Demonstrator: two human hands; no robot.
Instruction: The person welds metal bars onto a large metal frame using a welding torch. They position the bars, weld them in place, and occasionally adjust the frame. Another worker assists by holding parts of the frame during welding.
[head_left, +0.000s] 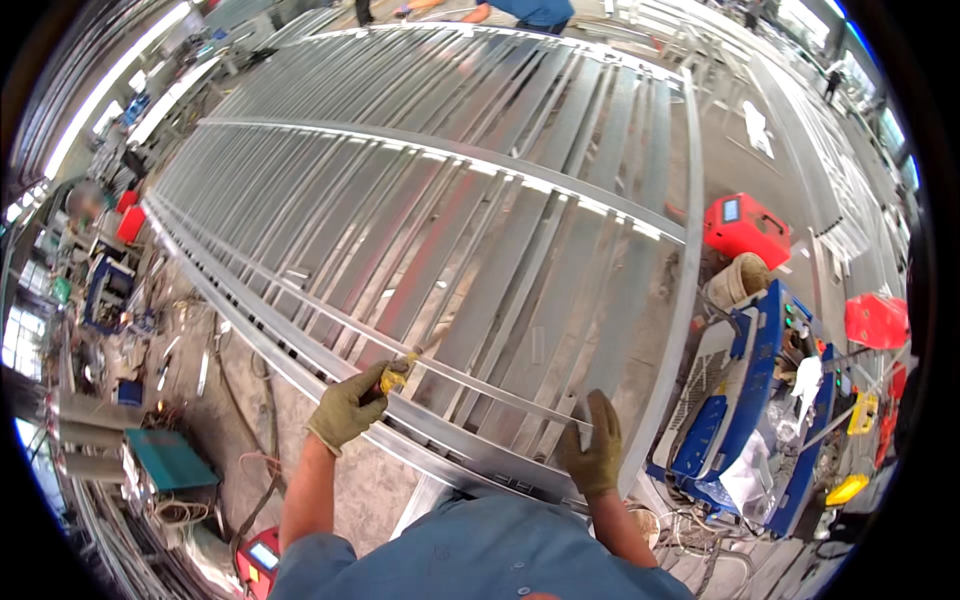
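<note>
My left hand [347,408], in an olive work glove, is closed around a small yellow tool [394,377] at the near edge of a large metal frame [330,131]. The glove hides much of the tool, so its exact kind is unclear. A narrow metal strip [490,388] runs across the frame's slats, from near the left hand to the right. At the strip's right end is my gloved right hand [594,452], fingers stretched upward and thumb apart, touching or very near the strip. Parallel grey slats [506,289] fill the frame beneath both hands.
Right of the frame stand a red machine [745,238], a bucket [738,281] and a blue welding machine [752,385]. Cables [270,405] trail over the floor at left, near a green-topped box [172,460]. A person in blue [540,12] is at the far edge.
</note>
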